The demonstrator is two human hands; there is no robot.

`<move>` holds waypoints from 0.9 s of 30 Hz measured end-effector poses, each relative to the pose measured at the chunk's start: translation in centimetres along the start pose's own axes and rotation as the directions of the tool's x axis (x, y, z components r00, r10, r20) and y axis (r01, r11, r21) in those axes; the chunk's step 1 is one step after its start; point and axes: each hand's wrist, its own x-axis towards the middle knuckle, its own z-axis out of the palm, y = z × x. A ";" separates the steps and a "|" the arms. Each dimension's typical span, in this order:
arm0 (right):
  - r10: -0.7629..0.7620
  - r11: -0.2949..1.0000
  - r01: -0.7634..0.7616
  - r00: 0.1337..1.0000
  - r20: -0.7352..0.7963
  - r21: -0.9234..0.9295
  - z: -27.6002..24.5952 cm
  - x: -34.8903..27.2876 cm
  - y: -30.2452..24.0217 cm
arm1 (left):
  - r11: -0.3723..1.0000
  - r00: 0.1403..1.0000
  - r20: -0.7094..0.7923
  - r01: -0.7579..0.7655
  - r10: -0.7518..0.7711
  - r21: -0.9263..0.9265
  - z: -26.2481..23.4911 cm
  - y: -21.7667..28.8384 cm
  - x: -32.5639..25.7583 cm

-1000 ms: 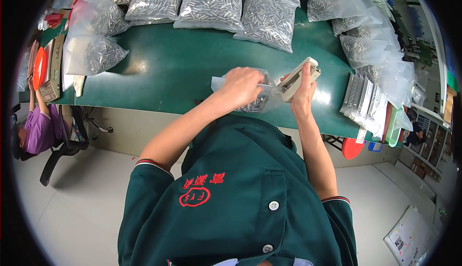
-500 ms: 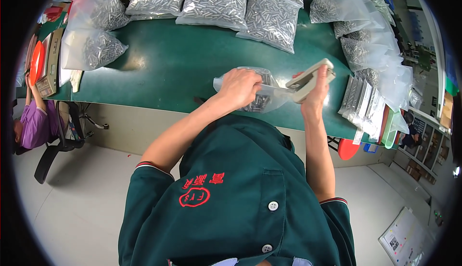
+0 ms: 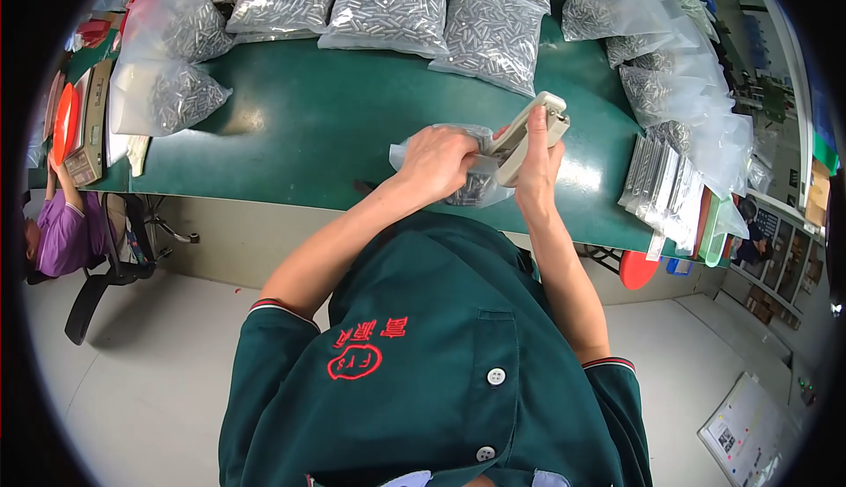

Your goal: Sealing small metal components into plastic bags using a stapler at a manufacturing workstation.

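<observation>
From where I stand, the person's left hand [image 3: 438, 161] is bent over a small clear plastic bag [image 3: 474, 190] of metal pieces, near the front edge of the green surface [image 3: 300, 121]. That grip is curled down, fingers bunched on the film; the bag lies right under it, pieces showing past the fingers on the far side and the near side, and a flap of plastic poking out to the left.

The right hand [image 3: 537, 168] has its grip wrapped round a cream hand tool [image 3: 509, 172], thumb laid along it. The tool tilts up and away to the right, and its lower end meets the bag's right end, so the bag sits just left of this grip. Whether the tool's jaws are pressed on the plastic, I can't tell from here.

Beyond the hands, big flat bags of metal pieces [image 3: 392, 2] line the far side. Smaller filled bags [image 3: 187, 99] stand off to the left, near a scale [image 3: 92, 130], and more filled bags [image 3: 648, 95] overlap in a row to the right, above a stack of clear packets [image 3: 654, 185].
</observation>
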 end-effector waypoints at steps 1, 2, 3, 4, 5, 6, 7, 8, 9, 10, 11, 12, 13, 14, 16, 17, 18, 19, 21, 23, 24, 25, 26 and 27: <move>-0.009 1.000 0.009 1.000 0.019 -0.006 0.2 -0.1 0.2 | 1.000 1.000 -0.003 0.004 -0.004 -0.001 0.0 -0.1 0.0; -0.007 1.000 0.007 1.000 0.024 -0.010 0.3 -0.1 0.3 | 1.000 1.000 -0.013 -0.008 0.008 0.002 0.1 -0.1 0.0; -0.010 1.000 0.011 1.000 0.027 -0.020 0.4 -0.2 0.4 | 1.000 1.000 -0.023 -0.021 0.021 0.005 0.2 -0.1 -0.1; -0.013 0.999 0.014 0.999 0.029 -0.031 0.4 -0.2 0.5 | 1.000 1.000 -0.027 -0.016 0.016 0.003 0.2 -0.1 -0.1; -0.012 0.999 0.013 0.999 0.031 -0.034 0.5 -0.2 0.5 | 1.000 1.000 -0.023 -0.019 0.019 0.003 0.3 -0.1 0.0; 0.004 1.000 -0.004 1.000 0.010 -0.016 0.5 -0.2 0.4 | 1.000 1.000 -0.019 -0.022 0.022 0.004 0.3 -0.1 -0.1; 0.019 1.000 -0.019 1.000 -0.011 0.002 0.6 -0.3 0.4 | 1.000 1.000 -0.019 -0.020 0.020 0.003 0.3 -0.1 -0.1; 0.020 1.000 -0.020 1.000 -0.010 0.001 0.6 -0.2 0.5 | 1.000 0.999 -0.026 -0.025 0.025 0.008 0.3 -0.2 -0.1; 0.011 0.999 -0.011 1.000 -0.003 -0.033 0.6 -0.1 0.6 | 0.999 0.999 -0.033 -0.029 0.030 0.013 0.3 -0.1 -0.1; 0.003 0.998 -0.002 1.000 0.005 -0.067 0.6 -0.1 0.7 | 1.000 0.999 -0.032 -0.029 0.029 0.012 0.3 -0.1 -0.1; 0.003 0.998 -0.002 1.000 0.007 -0.067 0.8 -0.1 0.6 | 0.999 0.999 -0.038 -0.035 0.036 0.011 0.2 0.0 -0.1; 0.004 0.999 -0.005 1.000 -0.014 -0.042 1.0 -0.2 0.5 | 0.999 0.998 -0.044 -0.041 0.042 0.011 0.2 0.1 -0.2; 0.006 1.000 -0.007 0.999 -0.035 -0.018 1.2 -0.2 0.4 | 0.999 0.998 -0.045 -0.041 0.041 0.011 0.2 0.1 -0.1; 0.007 1.000 -0.007 0.999 -0.035 -0.017 1.2 -0.2 0.5 | 0.999 0.999 -0.037 -0.039 0.040 0.015 0.2 0.2 -0.2; -0.023 0.999 0.022 0.999 -0.041 -0.034 1.2 0.0 0.9 | 0.999 0.999 -0.029 -0.037 0.037 0.020 0.2 0.2 -0.2; -0.023 0.999 0.022 0.999 -0.039 -0.034 1.2 0.0 0.9 | 0.998 0.998 -0.041 -0.045 0.047 0.034 0.3 0.2 -0.3; -0.040 0.999 0.039 0.998 -0.040 -0.021 1.3 -0.1 1.0 | 0.997 0.997 -0.053 -0.053 0.056 0.048 0.3 0.1 -0.3; -0.056 0.998 0.056 0.998 -0.042 -0.008 1.3 -0.1 1.1 | 0.997 0.997 -0.054 -0.052 0.054 0.048 0.4 0.0 -0.2; -0.048 0.999 0.049 0.997 -0.056 0.016 1.3 -0.1 1.2 | 0.998 0.998 -0.019 -0.058 0.058 0.006 0.3 0.0 0.0; -0.038 0.998 0.041 0.997 -0.072 0.042 1.4 0.0 1.2 | 1.000 1.000 0.014 -0.018 0.019 -0.020 -0.4 0.4 0.2; -0.054 0.998 0.057 0.996 -0.075 0.041 1.4 0.1 1.2 | 0.999 0.999 0.047 0.022 -0.020 -0.046 -0.7 0.6 0.2; -0.069 0.997 0.072 0.995 -0.078 0.040 1.4 0.2 1.3 | 0.999 0.998 0.053 0.020 -0.018 -0.043 -0.7 0.6 0.4; -0.067 0.997 0.071 0.994 -0.086 0.044 1.4 0.4 1.5 | 0.999 0.996 0.082 0.024 -0.021 -0.035 -0.6 0.5 0.4; -0.075 0.997 0.077 0.992 -0.097 0.018 1.4 0.8 1.9 | 0.999 0.994 0.111 0.027 -0.024 -0.027 -0.6 0.5 0.4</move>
